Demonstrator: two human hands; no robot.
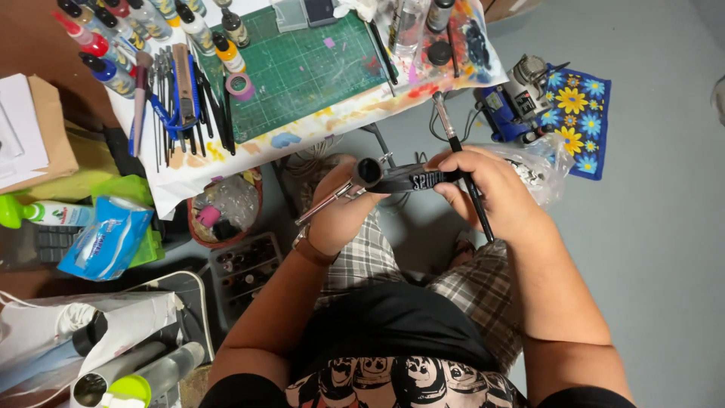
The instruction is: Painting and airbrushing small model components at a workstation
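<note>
Looking down from the head camera: left hand (340,208) grips an airbrush (355,185) over the lap, right hand (491,189) is wrapped around a black brush (461,162) and a dark part (415,179), just below the worktop (317,128) with its green cutting mat (302,68).

Black printed shirt (393,355), plaid shorts (377,257), brown wristband (310,248).

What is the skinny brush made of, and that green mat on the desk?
The brush in the right hand seems to have a glossy black handle, wood or plastic, and a shiny metal collar. The green mat looks like matte rubbery plastic with printed grid lines and paint smudges.
</note>
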